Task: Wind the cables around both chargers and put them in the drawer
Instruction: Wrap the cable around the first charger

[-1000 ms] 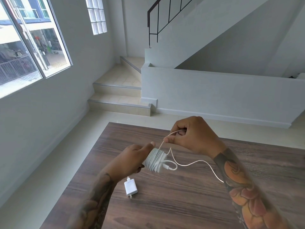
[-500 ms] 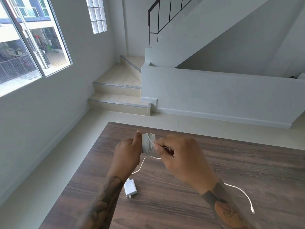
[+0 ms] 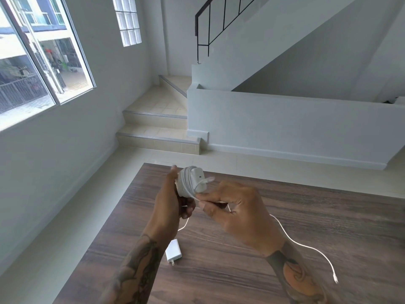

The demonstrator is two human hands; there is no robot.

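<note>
Wooden table point(image 3: 285, 249), left hand point(image 3: 173, 205) gripping wound charger point(image 3: 192, 181), right hand point(image 3: 238, 213) pinching its cable point(image 3: 291, 236)

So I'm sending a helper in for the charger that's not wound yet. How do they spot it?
On the wooden table, look below the left hand. The bare charger lies flat, prongs showing; the wound charger is held up in that hand.

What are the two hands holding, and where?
The left hand grips the wound charger by its end; the right hand pinches its loose cable near the charger.
</note>
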